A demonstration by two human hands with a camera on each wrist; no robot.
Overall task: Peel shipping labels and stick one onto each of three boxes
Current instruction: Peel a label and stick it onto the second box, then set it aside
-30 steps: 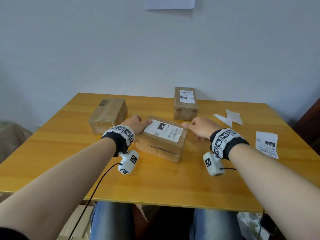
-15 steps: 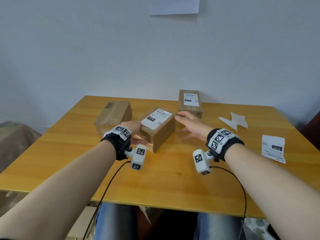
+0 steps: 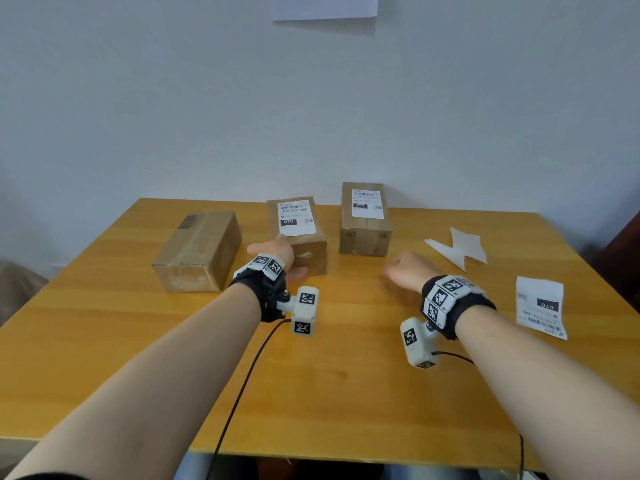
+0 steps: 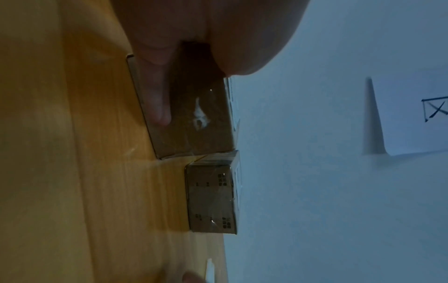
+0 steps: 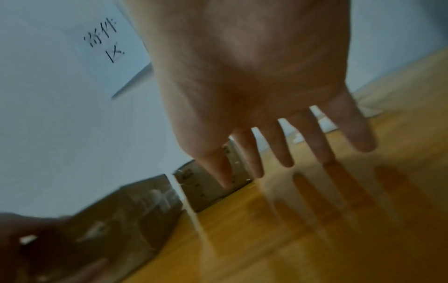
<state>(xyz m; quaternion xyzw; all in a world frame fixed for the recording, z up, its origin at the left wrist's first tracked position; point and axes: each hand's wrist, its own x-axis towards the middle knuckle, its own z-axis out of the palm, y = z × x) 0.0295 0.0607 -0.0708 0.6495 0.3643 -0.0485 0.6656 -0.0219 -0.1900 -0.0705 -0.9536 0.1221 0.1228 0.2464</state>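
Three cardboard boxes stand at the back of the table. The left box (image 3: 195, 251) carries no shipping label. The middle box (image 3: 296, 230) (image 4: 194, 118) has a white "070" label (image 3: 294, 218) on top. The right box (image 3: 365, 220) (image 4: 211, 199) (image 5: 211, 189) has a "220" label (image 3: 367, 203). My left hand (image 3: 275, 252) rests against the middle box's near left corner, its thumb (image 4: 157, 92) lying straight along the near face. My right hand (image 3: 408, 271) (image 5: 266, 95) hovers over bare table in front of the right box, fingers spread and holding nothing.
A loose printed label (image 3: 540, 306) lies near the table's right edge. White backing scraps (image 3: 457, 247) lie behind it. The wooden table (image 3: 346, 375) stands against a wall with a paper sheet (image 3: 325, 6) taped up. Cables trail from both wrist cameras.
The middle labelled box has been pushed away and turned, now standing in line with the other two. My right hand let go of it and drew back to the right.
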